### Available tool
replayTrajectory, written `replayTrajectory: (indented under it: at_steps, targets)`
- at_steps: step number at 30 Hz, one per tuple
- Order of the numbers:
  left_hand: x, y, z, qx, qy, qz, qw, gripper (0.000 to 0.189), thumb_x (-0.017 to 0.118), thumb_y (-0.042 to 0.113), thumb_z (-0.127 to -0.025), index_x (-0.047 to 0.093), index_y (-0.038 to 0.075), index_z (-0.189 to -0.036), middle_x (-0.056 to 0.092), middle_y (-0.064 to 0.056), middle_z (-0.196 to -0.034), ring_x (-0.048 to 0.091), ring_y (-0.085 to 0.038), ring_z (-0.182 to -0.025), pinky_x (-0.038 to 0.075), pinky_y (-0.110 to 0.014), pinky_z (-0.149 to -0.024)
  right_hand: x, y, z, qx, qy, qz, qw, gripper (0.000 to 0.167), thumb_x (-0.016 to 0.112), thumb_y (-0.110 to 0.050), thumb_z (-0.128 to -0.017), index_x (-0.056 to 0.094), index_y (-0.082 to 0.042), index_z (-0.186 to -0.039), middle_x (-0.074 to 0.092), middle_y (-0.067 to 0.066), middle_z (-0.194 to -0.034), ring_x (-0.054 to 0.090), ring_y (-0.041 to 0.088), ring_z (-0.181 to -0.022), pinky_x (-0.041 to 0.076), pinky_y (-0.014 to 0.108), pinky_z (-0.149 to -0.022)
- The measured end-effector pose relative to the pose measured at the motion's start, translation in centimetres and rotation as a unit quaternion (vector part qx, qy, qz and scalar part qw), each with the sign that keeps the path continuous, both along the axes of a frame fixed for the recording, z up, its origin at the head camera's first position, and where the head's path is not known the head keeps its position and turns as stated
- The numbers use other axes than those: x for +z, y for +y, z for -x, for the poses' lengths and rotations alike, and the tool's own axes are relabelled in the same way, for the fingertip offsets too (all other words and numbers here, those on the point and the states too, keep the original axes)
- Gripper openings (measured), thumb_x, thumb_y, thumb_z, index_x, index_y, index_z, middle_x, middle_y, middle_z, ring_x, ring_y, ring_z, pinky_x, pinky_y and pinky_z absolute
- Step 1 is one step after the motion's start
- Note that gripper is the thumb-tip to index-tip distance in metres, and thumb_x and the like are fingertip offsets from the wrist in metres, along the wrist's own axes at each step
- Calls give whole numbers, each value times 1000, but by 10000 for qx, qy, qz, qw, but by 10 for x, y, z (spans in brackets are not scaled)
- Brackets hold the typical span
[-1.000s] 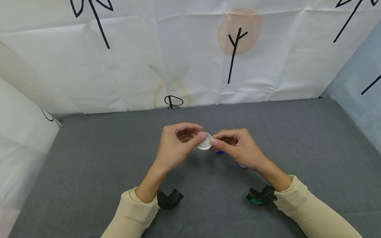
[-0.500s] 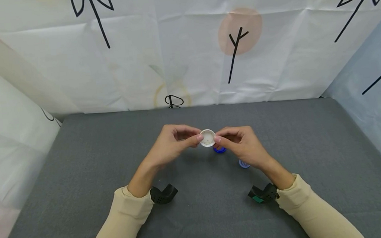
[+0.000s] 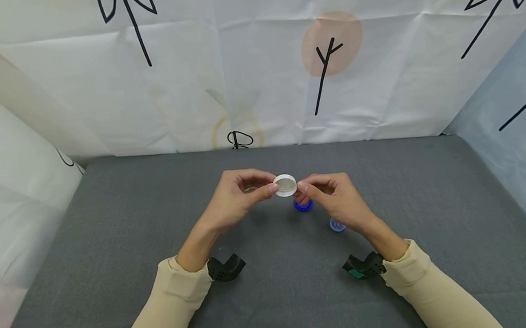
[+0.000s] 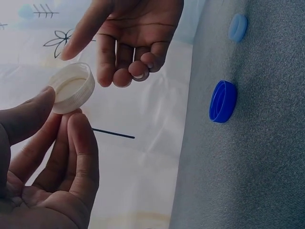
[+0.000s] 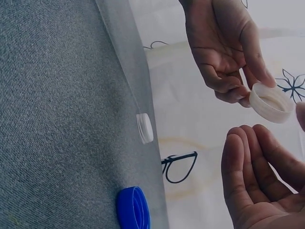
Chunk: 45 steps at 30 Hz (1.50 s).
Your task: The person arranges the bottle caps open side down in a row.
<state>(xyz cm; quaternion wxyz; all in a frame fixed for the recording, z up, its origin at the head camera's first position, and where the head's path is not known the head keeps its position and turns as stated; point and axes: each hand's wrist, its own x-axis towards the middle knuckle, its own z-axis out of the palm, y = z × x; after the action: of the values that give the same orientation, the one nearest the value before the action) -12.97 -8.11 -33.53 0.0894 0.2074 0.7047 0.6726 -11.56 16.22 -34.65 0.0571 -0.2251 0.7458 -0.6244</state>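
A white ribbed plastic bottle cap, hollow side showing, is pinched between the thumb and fingers of my left hand above the table. My right hand hovers close on the cap's other side. In the right wrist view a gap shows between its loosely bent fingers and the cap. Below the right fingertips a dark blue bottle cap lies on the cloth, hollow side up. A light blue cap rests under the right wrist.
Grey cloth covers the table. Another white cap lies on it, mostly hidden behind the left hand in the head view. A printed white curtain hangs along the far edge, with more fabric at both sides.
The white cap has risen slightly and tilted, showing its hollow side. My right fingers have come off its edge. The blue caps show more fully as the right hand shifted up.
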Motion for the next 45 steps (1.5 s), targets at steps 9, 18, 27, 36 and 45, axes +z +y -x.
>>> replayTrajectory:
  at_steps: [9, 18, 27, 36, 45]
  targets:
    - [-1, 2, -1, -288, 524, -423, 9973, 18, 74, -7, -89, 74, -7, -107, 72, -14, -104, 69, -25, -96, 58, -39, -86, 1, 0, 0, 217, -235, -97, 9994, 40, 51, -23, -109, 72, 10, -107, 70, 31, -100, 72, 31, -88, 57, 36, -81]
    - [-4, 5, -4, -506, 626, -463, 9957, 19, 74, -9, -88, 73, -9, -107, 69, -15, -105, 68, -27, -98, 57, -44, -89, 0, -1, -1, 273, -371, -31, 9989, 34, 55, -18, -107, 71, 12, -109, 70, 30, -102, 72, 27, -87, 58, 38, -81]
    - [-1, 3, -3, -479, 46, -289, 9984, 27, 76, -6, -88, 72, -8, -114, 72, -15, -103, 71, -25, -94, 58, -37, -87, 2, 0, -1, 110, -252, -23, 9996, 22, 62, -11, -102, 72, 8, -110, 73, 11, -97, 70, 24, -88, 57, 35, -83]
    - [-1, 1, -1, -591, -483, -136, 9970, 32, 78, -4, -86, 71, -7, -116, 74, -15, -103, 71, -25, -93, 58, -33, -82, -2, 0, -1, 332, 524, 70, 9981, 23, 72, -2, -94, 73, 1, -118, 69, 12, -112, 67, 24, -100, 56, 35, -87]
    - [-6, -2, 1, -731, 12, 181, 9972, 34, 79, -4, -86, 70, -7, -118, 72, -14, -105, 69, -25, -94, 57, -36, -86, -6, -4, -2, 279, 1254, -144, 9916, 35, 78, 5, -86, 71, 2, -120, 68, 11, -112, 66, 21, -99, 56, 37, -88]
